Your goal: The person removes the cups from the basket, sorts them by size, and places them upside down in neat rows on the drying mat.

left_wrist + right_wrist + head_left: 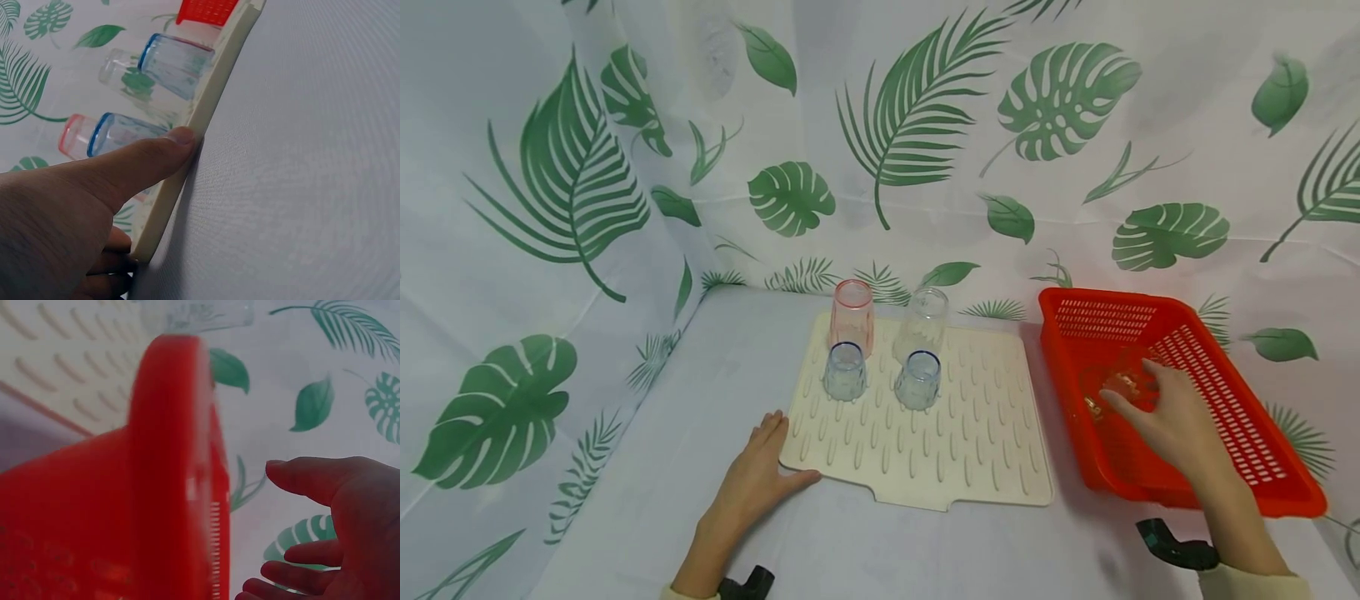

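Observation:
On the cream ridged drying board (985,450) stand several glasses: a pink-tinted tall glass (852,321), a clear tall glass (922,325) and two short blue-rimmed glasses, one on the left (846,372) and one on the right (918,382). My left hand (758,475) rests at the board's front left corner. Its thumb (156,156) lies on the front edge, with the fingers along the left side. My right hand (1176,421) reaches into the red basket (1067,433), thumb and fingers spread apart. Near the fingertips is transparent glassware (1126,383), its shape hard to make out.
The basket has slotted walls and stands right of the board, with a gap between them. A leaf-patterned cloth (925,208) hangs close behind the glasses and along the left side. White cloth (625,492) covers the table.

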The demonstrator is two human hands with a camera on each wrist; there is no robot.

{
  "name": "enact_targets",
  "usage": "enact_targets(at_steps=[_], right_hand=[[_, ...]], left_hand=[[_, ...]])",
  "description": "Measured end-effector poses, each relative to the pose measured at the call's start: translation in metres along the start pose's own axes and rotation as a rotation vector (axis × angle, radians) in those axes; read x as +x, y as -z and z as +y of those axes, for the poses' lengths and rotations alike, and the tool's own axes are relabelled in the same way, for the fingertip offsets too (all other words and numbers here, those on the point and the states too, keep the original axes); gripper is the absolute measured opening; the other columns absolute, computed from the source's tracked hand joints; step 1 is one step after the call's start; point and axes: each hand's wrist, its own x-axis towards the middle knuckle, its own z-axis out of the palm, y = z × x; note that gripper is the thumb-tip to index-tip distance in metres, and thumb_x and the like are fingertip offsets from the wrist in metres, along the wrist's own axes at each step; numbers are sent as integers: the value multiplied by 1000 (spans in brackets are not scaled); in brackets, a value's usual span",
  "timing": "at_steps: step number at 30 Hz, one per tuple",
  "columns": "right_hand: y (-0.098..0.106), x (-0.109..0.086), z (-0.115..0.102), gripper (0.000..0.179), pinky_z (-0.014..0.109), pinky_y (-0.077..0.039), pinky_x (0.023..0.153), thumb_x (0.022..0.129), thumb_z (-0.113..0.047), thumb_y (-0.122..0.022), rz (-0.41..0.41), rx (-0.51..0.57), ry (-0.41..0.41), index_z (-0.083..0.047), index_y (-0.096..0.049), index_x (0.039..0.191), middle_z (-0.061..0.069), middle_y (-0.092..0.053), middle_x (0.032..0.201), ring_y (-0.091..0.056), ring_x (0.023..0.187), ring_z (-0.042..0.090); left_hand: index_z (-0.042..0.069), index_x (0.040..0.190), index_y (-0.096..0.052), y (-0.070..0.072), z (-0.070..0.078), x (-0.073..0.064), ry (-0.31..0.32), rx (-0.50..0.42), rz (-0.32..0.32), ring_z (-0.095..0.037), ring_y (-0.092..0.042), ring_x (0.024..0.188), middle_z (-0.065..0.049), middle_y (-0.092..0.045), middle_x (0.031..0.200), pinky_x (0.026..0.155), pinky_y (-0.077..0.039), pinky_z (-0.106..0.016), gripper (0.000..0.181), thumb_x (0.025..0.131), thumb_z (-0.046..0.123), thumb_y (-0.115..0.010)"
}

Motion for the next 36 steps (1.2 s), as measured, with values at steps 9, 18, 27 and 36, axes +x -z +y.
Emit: enact_targets(at_steps=[9,18,27,36], right_hand=[[-13,16,17,104,72,-41,82,77,-59,-65,-109,-72,12,11,-24,142,40,-32,133,-33,113,53],[-21,24,25,105,71,-41,83,76,-58,-67,-173,-71,5,14,-23,140,41,-32,132,-36,110,54],[-26,28,27,107,71,-40,86,79,-59,-64,-209,-71,-5,18,-19,139,44,-30,131,-37,109,55],[-32,31,31,99,66,-46,84,81,-54,-64,-202,-65,11,19,-25,135,41,-38,123,-46,99,50]], left_hand=[[3,144,-35,-1,0,0,0,-12,2,-38,-24,142,-18,-30,152,113,-28,-55,101,69,59,-73],[2,143,-36,-2,0,1,9,-7,17,-38,-25,142,-18,-30,152,112,-29,-55,102,69,61,-72],[2,143,-36,-2,-1,1,0,5,20,-37,-25,142,-17,-31,152,112,-30,-54,101,69,62,-72],[5,143,-37,0,-1,1,-40,-1,32,-36,-28,141,-17,-36,149,113,-29,-53,100,68,60,-74]])
